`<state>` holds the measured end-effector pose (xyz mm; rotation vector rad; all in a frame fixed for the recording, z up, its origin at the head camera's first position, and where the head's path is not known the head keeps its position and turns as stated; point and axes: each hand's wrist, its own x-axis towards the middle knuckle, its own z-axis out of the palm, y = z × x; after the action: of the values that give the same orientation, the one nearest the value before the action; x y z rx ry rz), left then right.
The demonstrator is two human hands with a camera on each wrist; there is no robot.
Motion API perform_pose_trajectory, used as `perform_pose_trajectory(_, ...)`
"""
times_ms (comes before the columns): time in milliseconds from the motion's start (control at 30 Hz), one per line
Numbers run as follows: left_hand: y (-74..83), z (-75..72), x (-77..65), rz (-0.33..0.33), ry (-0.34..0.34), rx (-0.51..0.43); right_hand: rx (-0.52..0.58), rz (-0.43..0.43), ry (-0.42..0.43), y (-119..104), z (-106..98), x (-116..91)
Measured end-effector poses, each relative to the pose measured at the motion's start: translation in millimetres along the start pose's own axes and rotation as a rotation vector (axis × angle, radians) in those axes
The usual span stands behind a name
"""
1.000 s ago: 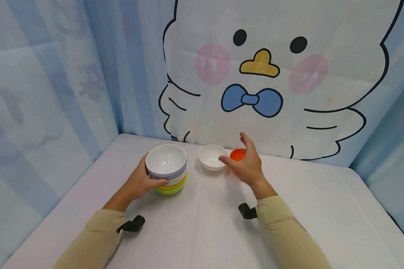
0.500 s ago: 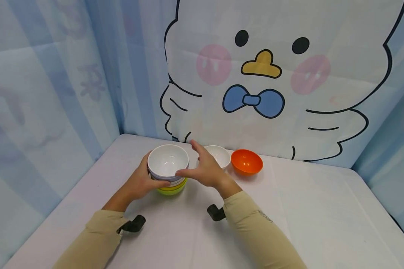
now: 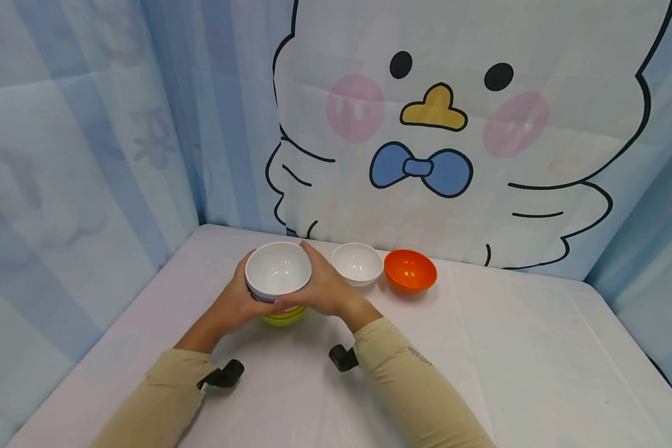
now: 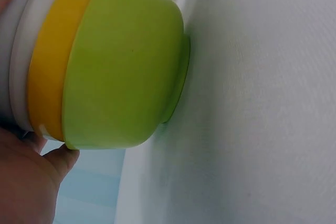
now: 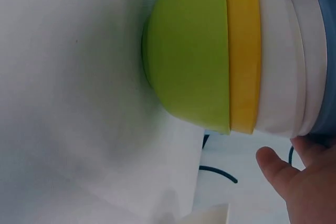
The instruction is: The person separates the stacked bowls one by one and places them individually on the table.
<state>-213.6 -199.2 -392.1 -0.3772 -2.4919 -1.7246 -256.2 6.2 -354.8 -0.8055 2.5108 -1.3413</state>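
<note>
Both hands hold a stack of nested bowls at the left of the table in the head view. On top is a white bowl (image 3: 279, 269). Below its rim sit a blue bowl (image 5: 329, 45), white ones, a yellow bowl (image 5: 244, 51) and, at the bottom, a green bowl (image 4: 121, 61) whose foot is at the tabletop. My left hand (image 3: 236, 305) curls round the left side, with its thumb across the front. From the right side my right hand (image 3: 326, 290) grips the upper bowls, its thumb meeting the left one in front. Most of the far fingers are hidden behind the stack.
Just right of the stack, a separate white bowl (image 3: 358, 264) stands near the table's back edge. Beside it is an orange bowl (image 3: 410, 271). A curtain with a cartoon print (image 3: 425, 218) hangs behind the white-covered table (image 3: 537, 361).
My right hand has moved left from in front of the orange bowl to the stack and now grips its right side. The left hand keeps its hold, and the orange bowl is fully uncovered.
</note>
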Motion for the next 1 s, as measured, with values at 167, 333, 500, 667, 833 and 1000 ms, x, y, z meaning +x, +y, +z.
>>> perform_pose_trajectory(167,0.5,1.4,-0.9,0.011,0.009,0.007,-0.035,-0.013,0.038,-1,1,0)
perform_pose_trajectory(333,3.3,1.7,-0.7,-0.005,0.006,0.018,-0.038,-0.014,0.054,-1,2,0)
perform_pose_trajectory(500,3.5,1.8,-0.9,-0.006,0.002,0.011,-0.005,-0.009,0.075,-2,3,0)
perform_pose_trajectory(667,4.5,1.6,-1.0,-0.011,-0.01,-0.003,0.026,-0.014,0.117,-6,0,-2)
perform_pose_trajectory(833,4.5,0.7,-0.7,-0.006,-0.021,-0.011,0.032,-0.021,0.143,-10,-6,-5)
perform_pose_trajectory(1000,5.0,-0.1,-1.4,-0.019,-0.037,-0.004,0.046,-0.039,0.173,-14,-15,-11)
